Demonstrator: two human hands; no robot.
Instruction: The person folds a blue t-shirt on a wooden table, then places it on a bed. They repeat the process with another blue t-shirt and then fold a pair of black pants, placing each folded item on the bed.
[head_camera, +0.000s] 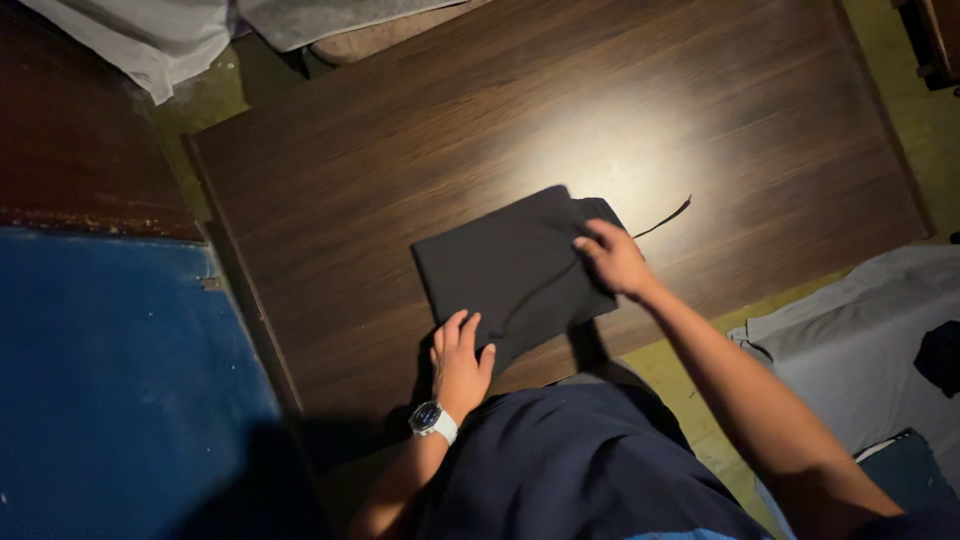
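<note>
A black garment (510, 262), folded into a flat rectangle, lies near the front edge of a dark wooden table (400, 140). My left hand (460, 362), with a white-strapped watch on the wrist, rests flat on the garment's near left corner, fingers slightly spread. My right hand (614, 258) presses on the garment's right edge, fingertips on the cloth. A thin black strap or thread (664, 219) trails from the garment's right corner onto the table.
A blue surface (110, 380) lies to the left of the table, with dark brown wood (70, 130) beyond it. White and grey cloth (170, 30) sits at the top left. Grey cloth (860, 340) lies on the floor at right, with a dark item (940, 355) on it.
</note>
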